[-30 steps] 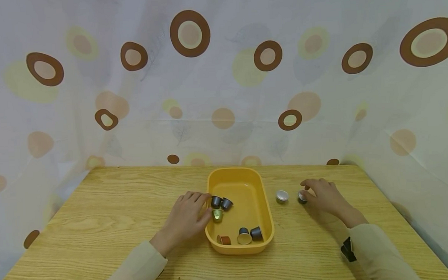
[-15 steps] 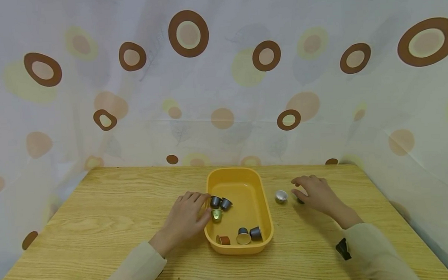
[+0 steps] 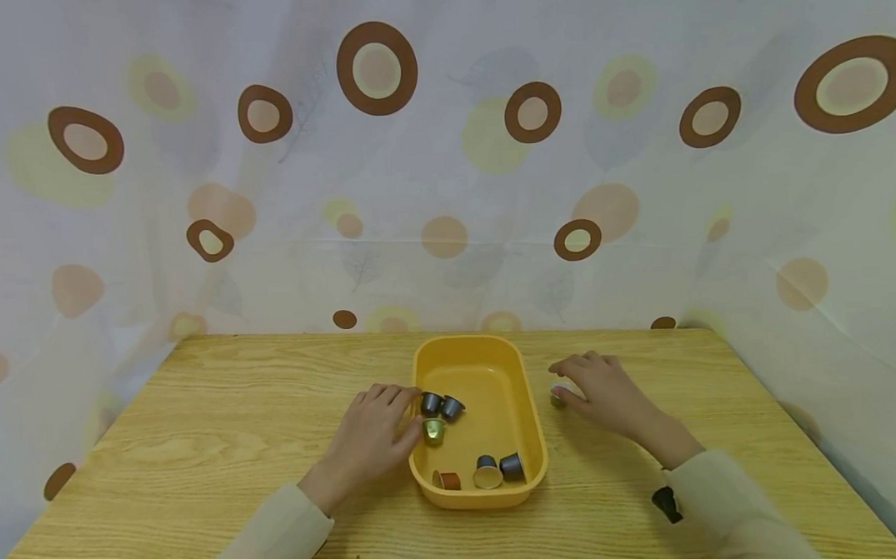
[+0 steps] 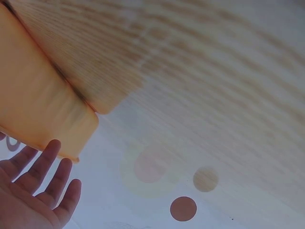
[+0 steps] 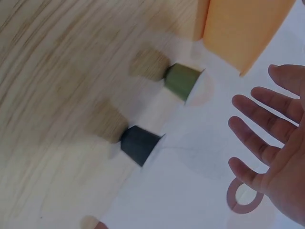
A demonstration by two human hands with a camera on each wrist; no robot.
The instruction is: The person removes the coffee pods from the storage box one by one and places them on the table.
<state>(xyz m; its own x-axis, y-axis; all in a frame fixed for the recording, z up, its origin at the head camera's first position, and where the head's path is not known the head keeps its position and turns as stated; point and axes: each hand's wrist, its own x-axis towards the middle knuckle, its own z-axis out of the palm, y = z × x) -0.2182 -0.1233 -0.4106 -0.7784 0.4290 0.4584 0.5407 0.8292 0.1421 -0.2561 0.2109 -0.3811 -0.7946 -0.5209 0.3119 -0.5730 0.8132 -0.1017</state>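
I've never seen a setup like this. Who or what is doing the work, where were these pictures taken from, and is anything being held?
No machine is at work here, just a person's two bare hands. The wide picture comes from a camera worn on the head, looking forward and down; the two close ones come from cameras worn on each wrist.

On the wooden tabletop is a yellow tray with six small cup-shaped capsules in it. Two more stand outside it: a green capsule and, farther from the tray, a dark capsule.

The left hand is at the tray's rim. The right hand is beside the two loose capsules, fingers spread. Neither appears to hold anything.
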